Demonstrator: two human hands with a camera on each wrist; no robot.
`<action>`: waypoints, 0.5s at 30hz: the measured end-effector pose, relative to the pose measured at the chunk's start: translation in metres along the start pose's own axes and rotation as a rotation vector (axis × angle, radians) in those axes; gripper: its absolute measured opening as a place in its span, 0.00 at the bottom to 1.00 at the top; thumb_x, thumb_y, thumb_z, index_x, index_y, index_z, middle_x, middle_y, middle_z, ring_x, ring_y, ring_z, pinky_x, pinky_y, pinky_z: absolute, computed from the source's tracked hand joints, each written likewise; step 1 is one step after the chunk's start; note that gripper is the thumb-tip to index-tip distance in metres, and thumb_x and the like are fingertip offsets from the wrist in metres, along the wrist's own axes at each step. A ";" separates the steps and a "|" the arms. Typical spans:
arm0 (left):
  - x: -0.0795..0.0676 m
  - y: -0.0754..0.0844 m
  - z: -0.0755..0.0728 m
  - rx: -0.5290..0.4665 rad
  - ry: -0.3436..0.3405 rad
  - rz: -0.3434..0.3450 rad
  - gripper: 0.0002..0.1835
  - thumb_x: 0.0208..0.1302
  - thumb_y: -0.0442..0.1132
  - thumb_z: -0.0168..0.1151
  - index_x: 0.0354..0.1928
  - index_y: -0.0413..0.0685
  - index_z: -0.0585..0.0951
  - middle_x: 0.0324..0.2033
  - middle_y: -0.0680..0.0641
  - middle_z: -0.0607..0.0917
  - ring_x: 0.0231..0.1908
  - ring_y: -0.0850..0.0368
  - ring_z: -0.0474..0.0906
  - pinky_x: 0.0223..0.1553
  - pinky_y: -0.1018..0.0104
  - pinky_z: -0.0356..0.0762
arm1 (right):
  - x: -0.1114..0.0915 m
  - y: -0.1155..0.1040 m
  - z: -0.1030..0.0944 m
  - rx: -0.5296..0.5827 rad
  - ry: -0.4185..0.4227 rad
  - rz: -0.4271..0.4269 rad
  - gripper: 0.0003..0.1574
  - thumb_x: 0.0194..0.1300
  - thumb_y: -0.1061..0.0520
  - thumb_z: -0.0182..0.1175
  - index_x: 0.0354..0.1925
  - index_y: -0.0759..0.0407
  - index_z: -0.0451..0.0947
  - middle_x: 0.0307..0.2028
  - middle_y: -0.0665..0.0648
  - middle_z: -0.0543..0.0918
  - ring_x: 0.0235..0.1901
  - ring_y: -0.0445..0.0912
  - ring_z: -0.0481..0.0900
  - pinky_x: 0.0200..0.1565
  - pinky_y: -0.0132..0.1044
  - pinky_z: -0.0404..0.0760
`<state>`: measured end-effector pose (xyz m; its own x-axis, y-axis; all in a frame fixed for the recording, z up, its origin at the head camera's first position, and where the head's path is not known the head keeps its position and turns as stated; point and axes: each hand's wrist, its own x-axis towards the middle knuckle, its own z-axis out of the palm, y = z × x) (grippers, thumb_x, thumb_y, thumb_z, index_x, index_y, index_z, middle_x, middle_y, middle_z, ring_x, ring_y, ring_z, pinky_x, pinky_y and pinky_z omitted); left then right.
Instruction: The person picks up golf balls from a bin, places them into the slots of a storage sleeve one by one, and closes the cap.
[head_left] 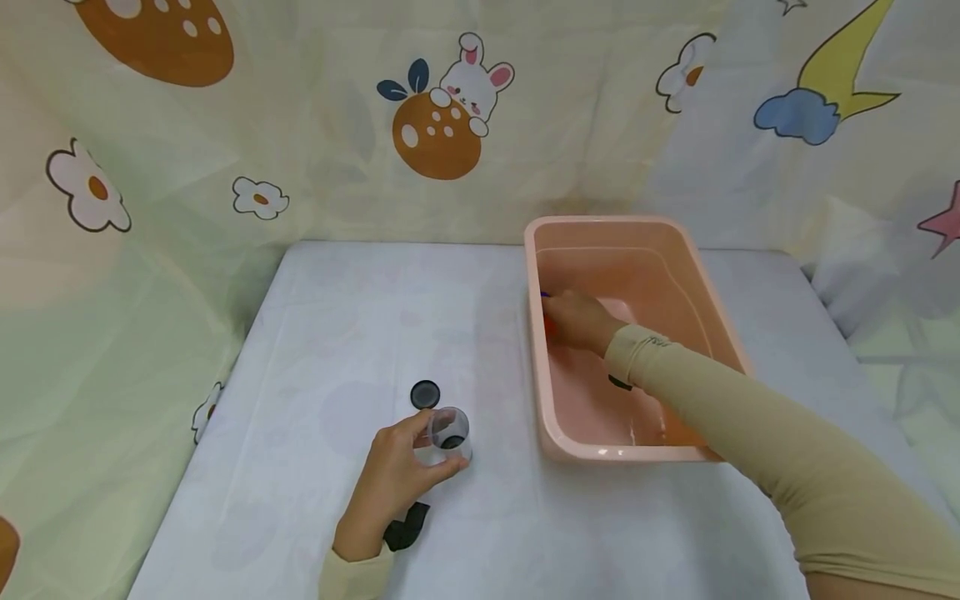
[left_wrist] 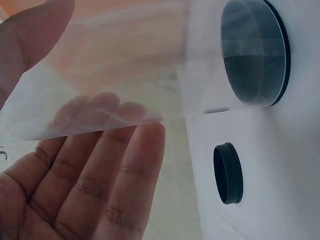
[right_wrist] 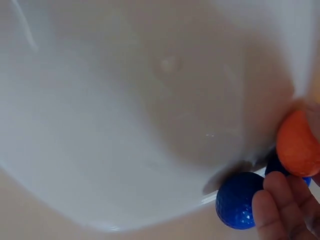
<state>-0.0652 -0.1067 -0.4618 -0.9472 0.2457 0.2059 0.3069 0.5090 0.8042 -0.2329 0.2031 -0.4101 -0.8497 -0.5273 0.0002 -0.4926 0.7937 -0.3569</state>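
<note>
My left hand (head_left: 390, 471) holds a clear plastic tube (head_left: 459, 446) between thumb and fingers. The tube stands upright on the table, open end up, with a black cap (left_wrist: 255, 55) at its base. Beside it lies a loose black cap (head_left: 425, 394). Down inside the pink basin (head_left: 622, 454), at its left wall, is my right hand (head_left: 579, 321). In the right wrist view its thumb and fingers hold an orange ball (right_wrist: 297, 145). A dimpled blue golf ball (right_wrist: 237, 202) touches the fingertips, and another blue ball (right_wrist: 276, 166) is partly hidden behind the orange one.
A crumpled black piece (head_left: 407, 527) lies on the white table (head_left: 330, 350) by my left wrist. Under my right forearm a small dark thing (head_left: 619, 382) shows on the basin floor. A printed curtain (head_left: 570, 125) hangs behind the table.
</note>
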 end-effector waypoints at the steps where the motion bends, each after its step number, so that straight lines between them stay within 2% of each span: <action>1: 0.000 0.000 0.000 0.002 0.001 -0.002 0.24 0.46 0.32 0.90 0.45 0.50 0.87 0.41 0.53 0.90 0.44 0.48 0.91 0.46 0.64 0.91 | 0.006 0.002 0.004 -0.120 0.011 -0.079 0.21 0.68 0.61 0.75 0.55 0.69 0.82 0.42 0.70 0.88 0.43 0.66 0.88 0.50 0.57 0.91; 6: -0.001 0.001 -0.001 0.002 -0.002 0.001 0.25 0.47 0.32 0.89 0.47 0.48 0.88 0.40 0.50 0.90 0.43 0.48 0.91 0.45 0.61 0.92 | 0.014 0.007 0.012 -0.180 0.005 -0.055 0.19 0.68 0.62 0.74 0.54 0.69 0.83 0.39 0.70 0.88 0.42 0.67 0.89 0.46 0.60 0.91; 10: 0.000 0.001 -0.001 0.007 -0.012 0.013 0.25 0.48 0.32 0.89 0.48 0.45 0.87 0.42 0.46 0.91 0.43 0.45 0.92 0.46 0.59 0.92 | 0.015 0.010 0.011 -0.108 -0.016 -0.025 0.23 0.68 0.60 0.75 0.57 0.67 0.82 0.42 0.68 0.88 0.43 0.64 0.89 0.50 0.59 0.90; 15: 0.000 0.000 -0.002 -0.002 -0.020 0.012 0.26 0.49 0.32 0.88 0.51 0.43 0.87 0.46 0.44 0.92 0.44 0.44 0.91 0.46 0.59 0.92 | 0.015 0.010 0.002 0.036 0.002 -0.055 0.28 0.62 0.59 0.80 0.55 0.66 0.78 0.42 0.65 0.87 0.43 0.62 0.86 0.55 0.59 0.88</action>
<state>-0.0653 -0.1084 -0.4609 -0.9416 0.2676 0.2043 0.3175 0.5041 0.8032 -0.2501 0.2031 -0.4156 -0.8220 -0.5691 0.0227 -0.5314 0.7521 -0.3899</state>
